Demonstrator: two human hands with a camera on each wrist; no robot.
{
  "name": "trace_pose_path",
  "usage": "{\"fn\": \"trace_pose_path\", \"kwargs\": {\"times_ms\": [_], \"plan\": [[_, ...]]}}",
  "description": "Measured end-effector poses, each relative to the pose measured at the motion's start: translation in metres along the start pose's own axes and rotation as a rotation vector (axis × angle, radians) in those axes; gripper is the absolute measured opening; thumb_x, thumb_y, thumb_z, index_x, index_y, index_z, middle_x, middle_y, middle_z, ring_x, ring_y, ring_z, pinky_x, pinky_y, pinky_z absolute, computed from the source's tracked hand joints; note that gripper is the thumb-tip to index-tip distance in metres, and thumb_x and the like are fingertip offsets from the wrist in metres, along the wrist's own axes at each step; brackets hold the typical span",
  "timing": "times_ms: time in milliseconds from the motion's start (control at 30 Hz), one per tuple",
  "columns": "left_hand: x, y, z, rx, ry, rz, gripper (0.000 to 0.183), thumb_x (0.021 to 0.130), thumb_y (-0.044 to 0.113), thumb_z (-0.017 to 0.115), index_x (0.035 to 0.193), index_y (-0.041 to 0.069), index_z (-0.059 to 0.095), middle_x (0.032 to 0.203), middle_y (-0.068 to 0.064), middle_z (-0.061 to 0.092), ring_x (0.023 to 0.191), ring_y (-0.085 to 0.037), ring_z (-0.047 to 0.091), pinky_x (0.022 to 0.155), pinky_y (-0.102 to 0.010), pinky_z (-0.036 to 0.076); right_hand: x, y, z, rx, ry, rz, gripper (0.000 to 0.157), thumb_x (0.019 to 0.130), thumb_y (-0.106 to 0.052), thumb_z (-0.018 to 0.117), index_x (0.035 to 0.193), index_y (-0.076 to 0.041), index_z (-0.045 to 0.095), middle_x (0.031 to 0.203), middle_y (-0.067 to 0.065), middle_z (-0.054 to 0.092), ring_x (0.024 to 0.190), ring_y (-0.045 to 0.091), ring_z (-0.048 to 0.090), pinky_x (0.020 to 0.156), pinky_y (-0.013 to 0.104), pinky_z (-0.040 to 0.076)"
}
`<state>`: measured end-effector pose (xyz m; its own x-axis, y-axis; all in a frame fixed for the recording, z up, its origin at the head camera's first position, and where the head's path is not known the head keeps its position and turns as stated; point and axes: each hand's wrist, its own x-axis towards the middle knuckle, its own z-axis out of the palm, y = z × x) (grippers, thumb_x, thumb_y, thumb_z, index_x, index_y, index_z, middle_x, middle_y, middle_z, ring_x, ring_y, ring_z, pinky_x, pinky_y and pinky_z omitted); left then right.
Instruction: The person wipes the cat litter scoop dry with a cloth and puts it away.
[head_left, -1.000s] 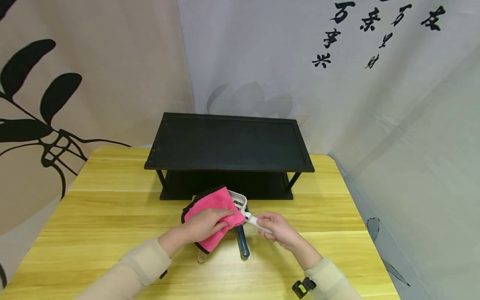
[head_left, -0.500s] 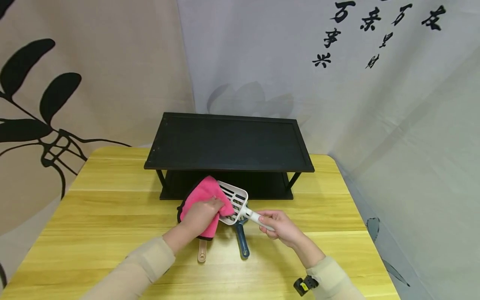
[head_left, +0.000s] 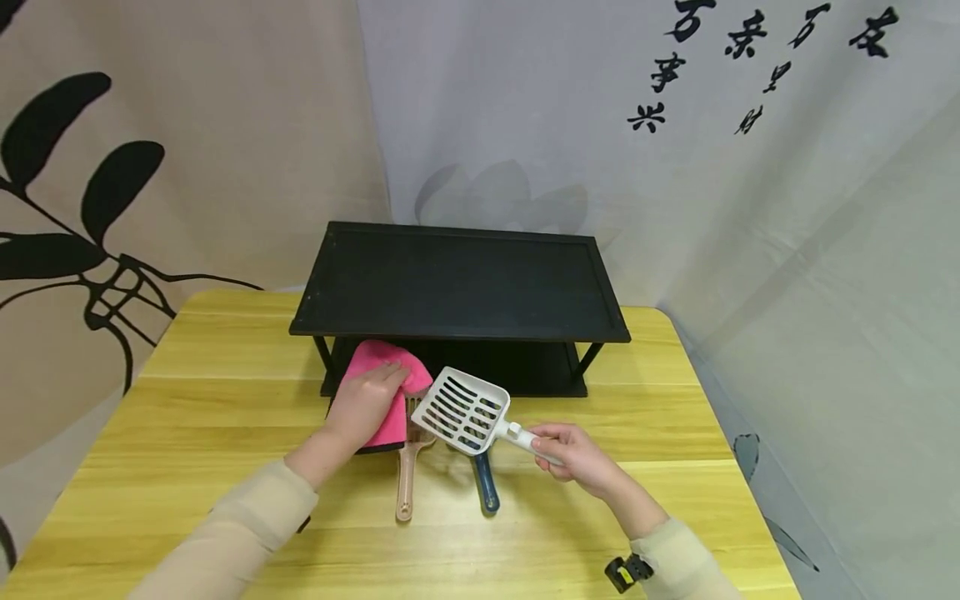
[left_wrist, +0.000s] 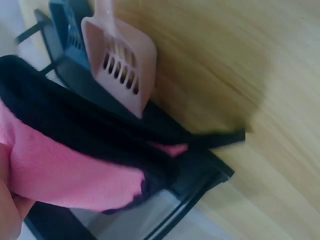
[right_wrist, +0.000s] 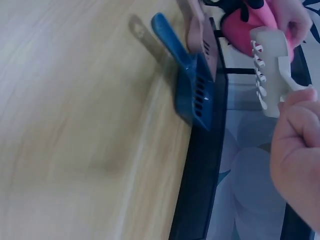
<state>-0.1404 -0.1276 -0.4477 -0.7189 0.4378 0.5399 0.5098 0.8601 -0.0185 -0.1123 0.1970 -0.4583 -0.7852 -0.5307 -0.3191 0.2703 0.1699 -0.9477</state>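
My right hand (head_left: pixel 573 454) grips the handle of a white slotted litter scoop (head_left: pixel 461 408), held above the table with its slotted face up. Bunched in my left hand (head_left: pixel 367 404) is a pink cloth (head_left: pixel 390 429) with black edging, to the left of the white scoop and apart from it. Below them a pinkish-beige litter scoop (head_left: pixel 406 479) lies with its handle toward me; the left wrist view shows its slotted head (left_wrist: pixel 122 65). A blue litter scoop (right_wrist: pixel 195 85) lies to its right, its head mostly hidden under the white one in the head view.
A black two-tier rack (head_left: pixel 461 283) stands at the back of the wooden table (head_left: pixel 210 417), its lower shelf (head_left: pixel 517 371) just behind the scoops. Behind the table hangs a pale curtain (head_left: pixel 787 250) with black print.
The cloth in my left hand has come off the white scoop and moved left and back toward the rack. My right hand has shifted the scoop slightly right, and its whole slotted head now shows.
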Motion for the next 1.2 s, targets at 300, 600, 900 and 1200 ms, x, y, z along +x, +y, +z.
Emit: {"fn": "trace_pose_path", "kwargs": {"times_ms": [300,600,900,1200], "plan": [[0.014,0.037,-0.012,-0.183,-0.011,0.066,0.029,0.077,0.001,0.071,0.105,0.005,0.07,0.104,-0.01,0.071,0.096,-0.02,0.068,0.08,-0.032,0.054,0.007,0.008,0.013,-0.111,0.037,0.06,0.038,0.095,-0.016,0.052,0.122,0.01,0.052,0.064,-0.004,0.053,0.043,0.002,0.029,0.041,0.016,0.025],[0.012,0.064,0.003,-0.356,-0.144,0.061,0.023,0.081,0.007,0.07,0.104,0.006,0.07,0.101,-0.006,0.072,0.096,-0.017,0.068,0.081,-0.029,0.053,0.015,0.001,0.038,-0.295,0.068,-0.104,0.032,0.096,-0.015,0.052,0.12,0.006,0.056,0.067,0.005,0.054,0.044,0.002,0.032,0.042,0.015,0.026],[0.021,0.053,0.008,-0.42,-0.136,0.035,0.016,0.082,0.008,0.07,0.098,0.007,0.07,0.09,-0.001,0.072,0.077,-0.011,0.067,0.072,-0.024,0.055,0.006,-0.016,0.042,-0.297,0.083,-0.107,0.032,0.096,-0.007,0.05,0.123,0.009,0.054,0.071,0.01,0.055,0.046,0.002,0.033,0.044,0.014,0.027],[0.018,0.038,0.009,-0.207,-0.129,0.071,0.013,0.082,0.007,0.068,0.094,0.012,0.069,0.083,0.003,0.069,0.069,-0.008,0.063,0.066,-0.023,0.054,0.011,-0.008,0.036,-0.297,0.069,-0.139,0.036,0.095,-0.014,0.054,0.124,0.006,0.055,0.07,0.006,0.056,0.046,0.001,0.034,0.043,0.015,0.028]]}}
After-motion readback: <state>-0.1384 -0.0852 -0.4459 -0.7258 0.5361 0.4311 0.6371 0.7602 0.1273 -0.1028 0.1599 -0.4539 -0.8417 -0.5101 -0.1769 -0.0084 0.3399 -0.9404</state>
